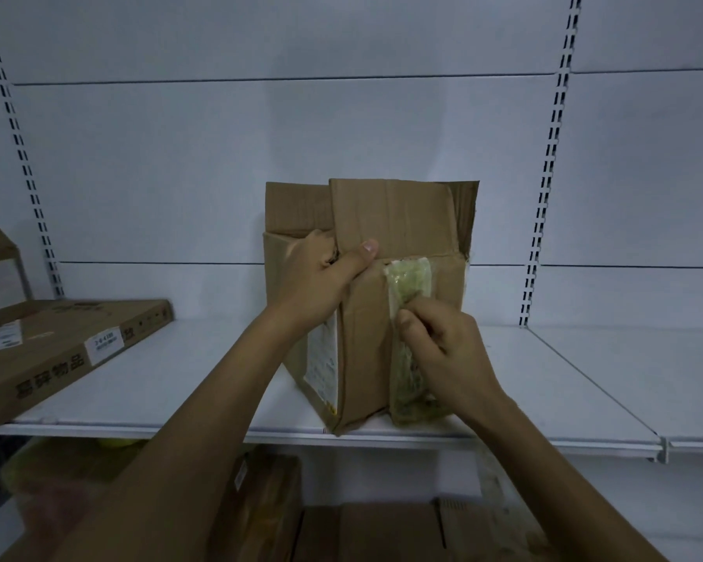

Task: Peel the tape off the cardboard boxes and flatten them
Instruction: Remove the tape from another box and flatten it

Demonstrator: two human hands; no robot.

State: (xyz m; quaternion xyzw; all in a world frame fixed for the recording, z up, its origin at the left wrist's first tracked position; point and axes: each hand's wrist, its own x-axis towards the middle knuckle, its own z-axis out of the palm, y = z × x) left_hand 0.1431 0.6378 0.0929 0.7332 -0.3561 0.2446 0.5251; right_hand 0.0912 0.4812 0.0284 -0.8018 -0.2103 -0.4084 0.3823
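White slotted shelving fills the head view, and the cardboard box stands near the front edge of the middle shelf, its top flaps raised. At the box's upper left corner the left hand grips the rim, fingers curled inside and thumb pressed flat on the near face. Just right of it, the right hand pinches the strip of tape that runs down the near face, fingertips closed tight on it. On the same shelf, well to the left, lies a flat carton with printed labels. Below, more boxes sit in shadow.
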